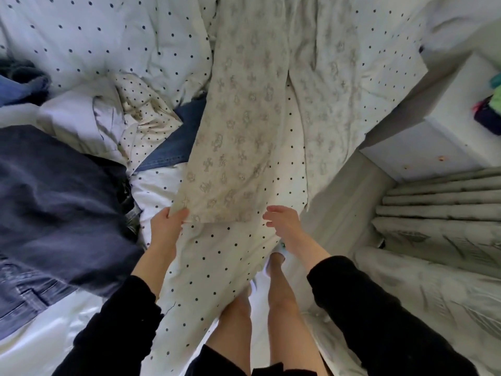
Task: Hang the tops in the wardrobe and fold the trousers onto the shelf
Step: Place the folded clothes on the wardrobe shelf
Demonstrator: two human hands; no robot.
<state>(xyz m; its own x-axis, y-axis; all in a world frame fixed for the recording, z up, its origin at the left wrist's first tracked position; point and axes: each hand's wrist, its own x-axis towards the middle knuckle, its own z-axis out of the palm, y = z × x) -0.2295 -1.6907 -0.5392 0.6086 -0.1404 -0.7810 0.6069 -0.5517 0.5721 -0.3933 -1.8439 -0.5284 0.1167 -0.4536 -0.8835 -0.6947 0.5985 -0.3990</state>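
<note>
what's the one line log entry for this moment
step: laying out trousers on bed | left hand: pinching hem of one leg | right hand: open, holding nothing | folded: not yet

Dark clothes [54, 202] crowd the left; dotted duvet [217, 256] lies open.

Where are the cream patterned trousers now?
Head view, centre: the cream patterned trousers lie on the polka-dot duvet, hem corner pinched by the left hand.
</note>
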